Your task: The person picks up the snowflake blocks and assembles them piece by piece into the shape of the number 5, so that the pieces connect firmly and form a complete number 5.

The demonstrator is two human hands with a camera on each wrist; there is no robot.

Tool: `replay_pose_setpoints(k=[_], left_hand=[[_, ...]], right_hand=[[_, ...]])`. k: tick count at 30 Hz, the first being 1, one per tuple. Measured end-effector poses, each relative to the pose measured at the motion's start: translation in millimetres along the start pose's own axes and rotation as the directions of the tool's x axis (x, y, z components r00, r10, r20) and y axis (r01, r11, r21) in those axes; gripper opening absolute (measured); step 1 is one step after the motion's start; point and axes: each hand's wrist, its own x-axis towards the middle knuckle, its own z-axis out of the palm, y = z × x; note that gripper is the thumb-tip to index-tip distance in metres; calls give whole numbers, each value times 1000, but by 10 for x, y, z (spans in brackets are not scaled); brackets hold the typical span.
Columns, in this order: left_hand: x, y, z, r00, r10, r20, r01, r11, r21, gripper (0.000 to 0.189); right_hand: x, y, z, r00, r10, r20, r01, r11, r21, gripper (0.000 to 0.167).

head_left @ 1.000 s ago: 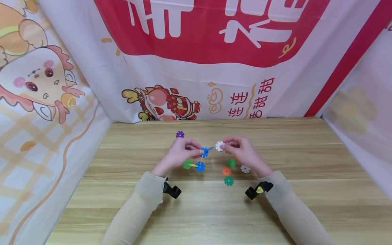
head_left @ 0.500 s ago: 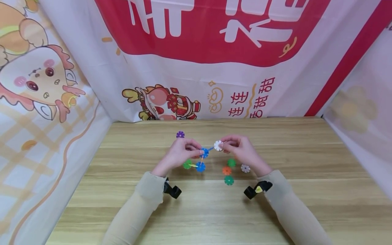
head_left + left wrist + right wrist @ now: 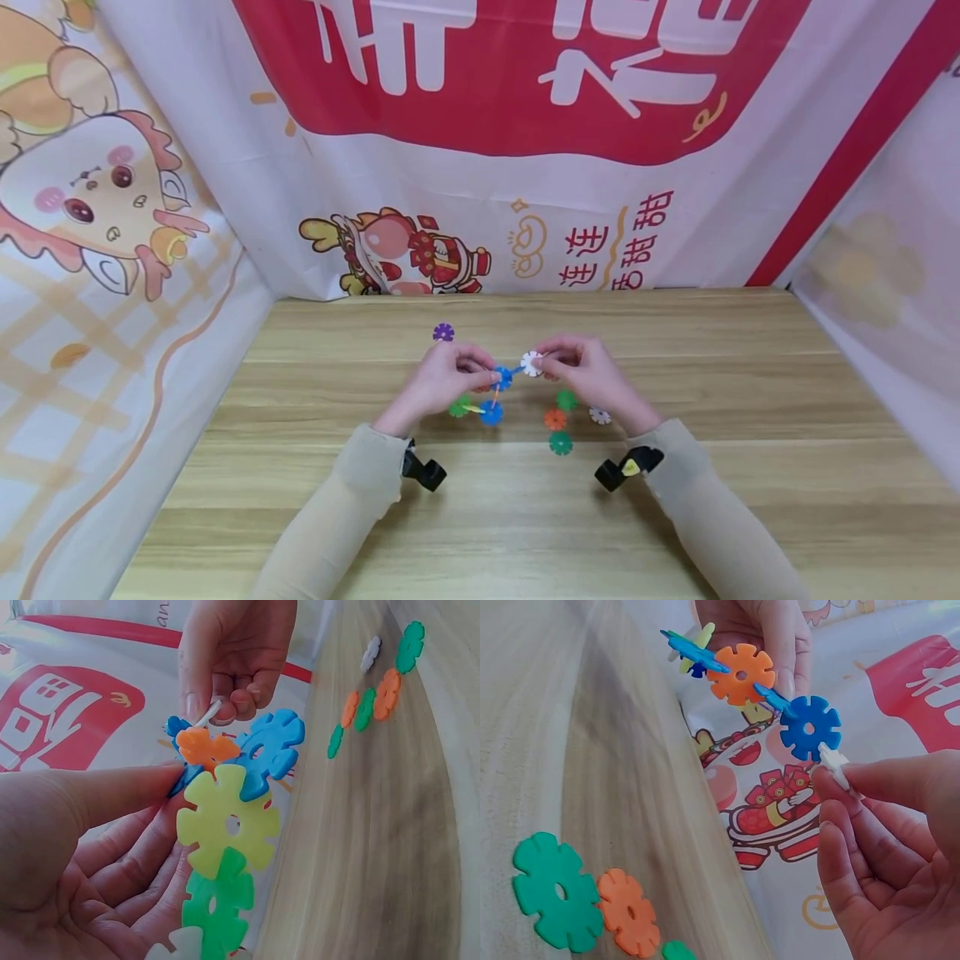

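My left hand (image 3: pixel 444 379) pinches a blue disc (image 3: pixel 503 377) in a chain of notched plastic discs. Along that chain run an orange disc (image 3: pixel 741 688), another blue disc (image 3: pixel 283 756), a yellow disc (image 3: pixel 201 832) and a light green disc (image 3: pixel 196 900). A white notched disc (image 3: pixel 837 769) sits between the thumb and fingers of my right hand (image 3: pixel 588 367). Its edge meets the rim of the blue end disc (image 3: pixel 810 746), at one of the notches. Both hands are raised over the table, with the joint between them.
On the wooden table (image 3: pixel 480 517) lie loose discs: a green disc (image 3: pixel 560 442), an orange disc (image 3: pixel 555 418), another green disc (image 3: pixel 567 400) and a white disc (image 3: pixel 600 415). A purple disc (image 3: pixel 443 332) shows behind the left hand. Printed cloth (image 3: pixel 465 183) stands along the back.
My right hand has come left with the white disc until it meets the blue end disc. Both hands then dip slightly together, the left with its chain; the loose discs stay put.
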Motion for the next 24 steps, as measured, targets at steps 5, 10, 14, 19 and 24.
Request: replay_pose_setpoints(k=[5, 10, 14, 19, 24], left_hand=[[1, -18, 26, 1000, 4, -17, -4, 1000, 5, 9], [-2, -33, 42, 1000, 5, -23, -5, 1000, -4, 7], [-10, -43, 53, 1000, 3, -23, -3, 1000, -3, 6], [-18, -50, 67, 1000, -9, -25, 9, 1000, -9, 7], [-24, -60, 80, 999, -16, -30, 15, 1000, -16, 6]], right_hand=[[-11, 0, 43, 1000, -3, -25, 3, 1000, 7, 17], [-1, 29, 86, 999, -5, -46, 7, 999, 41, 15], [2, 64, 105, 999, -9, -46, 12, 998, 61, 15], [10, 81, 119, 999, -12, -41, 15, 997, 69, 18], [17, 85, 119, 1000, 3, -27, -1, 997, 76, 18]])
